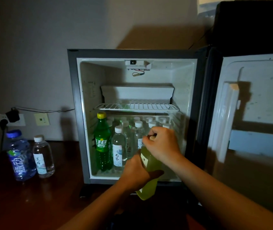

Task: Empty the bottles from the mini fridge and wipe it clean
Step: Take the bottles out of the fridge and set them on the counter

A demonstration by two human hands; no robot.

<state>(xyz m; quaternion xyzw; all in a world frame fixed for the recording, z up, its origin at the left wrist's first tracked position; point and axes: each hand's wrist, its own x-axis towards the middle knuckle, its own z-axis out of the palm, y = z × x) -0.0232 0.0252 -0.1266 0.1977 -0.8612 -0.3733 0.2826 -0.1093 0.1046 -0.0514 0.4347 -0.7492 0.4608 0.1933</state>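
The mini fridge (81, 113) stands with its door (257, 105) swung wide to the right. On its floor are a green soda bottle (102, 143) with a yellow cap and several clear water bottles (119, 146). Just in front of the opening is a yellow-green drink bottle (150, 165), tilted. My left hand (135, 173) grips its body from the left, and my right hand (161, 143) is curled round its top. Two bottles stand outside on the dark wooden table: a blue one (20, 156) and a clear water bottle (43, 156).
A wire shelf (137, 107) spans the fridge above the bottles, with a white box behind it. Wall sockets with a plugged adapter (12, 116) and a cable sit at the left. A dark object (252, 22) rests above the door at the upper right.
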